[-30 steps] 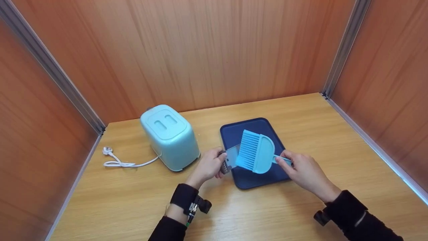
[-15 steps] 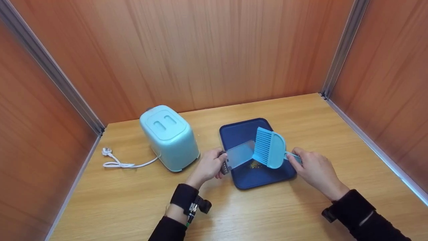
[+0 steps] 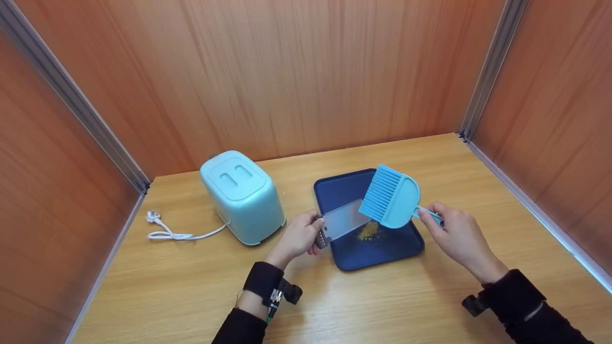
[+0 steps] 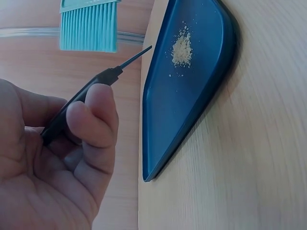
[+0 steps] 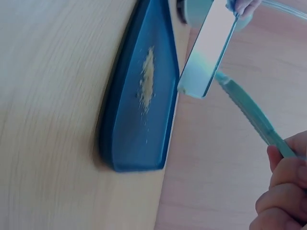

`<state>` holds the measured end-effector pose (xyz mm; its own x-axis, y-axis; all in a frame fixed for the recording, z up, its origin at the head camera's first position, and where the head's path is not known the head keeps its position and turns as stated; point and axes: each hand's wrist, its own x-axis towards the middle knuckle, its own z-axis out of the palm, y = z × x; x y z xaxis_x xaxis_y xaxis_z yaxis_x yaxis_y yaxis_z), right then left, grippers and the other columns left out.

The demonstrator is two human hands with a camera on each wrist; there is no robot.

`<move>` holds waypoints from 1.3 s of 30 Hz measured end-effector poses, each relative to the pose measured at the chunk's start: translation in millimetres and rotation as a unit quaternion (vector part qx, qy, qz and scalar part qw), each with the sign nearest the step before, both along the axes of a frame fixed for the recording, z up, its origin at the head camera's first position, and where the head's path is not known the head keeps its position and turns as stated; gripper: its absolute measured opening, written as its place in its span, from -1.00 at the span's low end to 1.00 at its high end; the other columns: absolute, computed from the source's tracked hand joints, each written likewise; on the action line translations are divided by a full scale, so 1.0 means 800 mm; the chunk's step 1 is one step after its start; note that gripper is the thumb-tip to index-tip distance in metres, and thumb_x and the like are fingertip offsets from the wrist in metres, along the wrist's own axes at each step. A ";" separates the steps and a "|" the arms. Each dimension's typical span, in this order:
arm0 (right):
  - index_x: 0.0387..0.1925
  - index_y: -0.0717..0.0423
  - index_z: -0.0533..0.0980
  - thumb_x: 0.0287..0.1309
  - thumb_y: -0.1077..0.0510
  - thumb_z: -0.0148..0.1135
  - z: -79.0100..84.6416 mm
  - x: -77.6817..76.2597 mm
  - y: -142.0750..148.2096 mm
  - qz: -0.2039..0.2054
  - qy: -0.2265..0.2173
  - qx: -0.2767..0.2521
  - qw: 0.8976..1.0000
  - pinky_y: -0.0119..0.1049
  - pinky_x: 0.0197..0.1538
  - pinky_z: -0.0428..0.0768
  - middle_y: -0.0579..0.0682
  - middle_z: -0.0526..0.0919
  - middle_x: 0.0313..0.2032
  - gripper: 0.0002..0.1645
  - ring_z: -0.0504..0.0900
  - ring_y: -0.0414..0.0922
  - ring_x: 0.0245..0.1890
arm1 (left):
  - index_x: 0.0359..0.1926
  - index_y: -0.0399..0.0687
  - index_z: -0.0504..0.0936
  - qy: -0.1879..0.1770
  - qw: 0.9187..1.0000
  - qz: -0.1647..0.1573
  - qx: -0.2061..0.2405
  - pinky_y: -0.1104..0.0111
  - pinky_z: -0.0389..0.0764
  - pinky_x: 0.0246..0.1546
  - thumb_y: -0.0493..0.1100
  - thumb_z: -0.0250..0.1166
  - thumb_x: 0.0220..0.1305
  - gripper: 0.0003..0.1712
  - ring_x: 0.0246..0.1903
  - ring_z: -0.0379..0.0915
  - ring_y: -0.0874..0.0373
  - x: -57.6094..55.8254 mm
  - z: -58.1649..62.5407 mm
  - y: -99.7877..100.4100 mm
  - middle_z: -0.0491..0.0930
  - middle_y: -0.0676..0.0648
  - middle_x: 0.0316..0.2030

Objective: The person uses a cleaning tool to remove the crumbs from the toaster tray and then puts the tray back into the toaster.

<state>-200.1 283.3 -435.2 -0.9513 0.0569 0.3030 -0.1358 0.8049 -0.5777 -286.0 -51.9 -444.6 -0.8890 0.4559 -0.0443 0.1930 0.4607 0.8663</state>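
Note:
My left hand (image 3: 297, 236) grips the dark end of a flat metal crumb tray (image 3: 342, 222), tilted over a navy serving tray (image 3: 349, 255). In the left wrist view the crumb tray (image 4: 136, 57) shows edge-on, raised above the navy tray. A pile of yellowish crumbs (image 3: 368, 231) lies on the navy tray below it. My right hand (image 3: 459, 234) holds a light blue hand brush (image 3: 401, 203) by its handle. The brush's bristles (image 3: 380, 193) overlap the crumb tray's far end in the head view. From the right wrist, the brush (image 5: 252, 112) also appears edge-on, above the navy tray.
A mint-green toaster (image 3: 251, 205) stands left of the navy tray. Its white cord (image 3: 186, 235) and plug (image 3: 153, 216) lie on the wooden table (image 3: 191, 296). Wood-grain panels (image 3: 306, 76) enclose the back and both sides.
The brush has moved right and up, away from my left hand, uncovering more of the crumb tray. The crumb pile on the navy tray has come into view and grown. My left hand has stayed nearly still.

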 end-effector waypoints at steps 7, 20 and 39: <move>-0.19 0.16 0.59 0.64 -0.07 0.14 0.000 -0.003 -0.035 0.037 -0.037 -0.089 0.995 -0.42 -0.50 0.26 -0.10 0.33 -0.55 -0.61 0.34 -0.17 -0.57 | -0.16 -0.23 0.55 -0.001 1.000 -0.010 0.002 0.39 0.59 -0.64 -0.17 -0.01 0.68 -0.71 -0.72 0.51 0.20 0.000 0.000 0.001 0.61 -0.04 -0.56; -0.16 0.12 0.60 0.62 -0.01 0.17 -0.014 -0.012 -0.056 0.039 -0.035 -0.048 0.997 -0.44 -0.49 0.22 -0.13 0.29 -0.59 -0.71 0.32 -0.18 -0.61 | -0.14 -0.22 0.56 -0.005 1.000 -0.010 0.015 0.39 0.60 -0.63 -0.16 0.00 0.68 -0.72 -0.70 0.52 0.19 0.002 0.000 0.002 0.62 -0.05 -0.53; -0.25 0.20 0.56 0.63 0.02 0.13 -0.023 -0.012 -0.006 -0.021 -0.008 0.067 0.997 -0.39 -0.52 0.17 -0.12 0.33 -0.60 -0.65 0.33 -0.16 -0.63 | -0.22 -0.21 0.50 0.006 1.000 0.000 0.022 0.43 0.54 -0.67 -0.19 0.01 0.68 -0.73 -0.73 0.49 0.19 0.001 -0.002 -0.002 0.60 -0.04 -0.58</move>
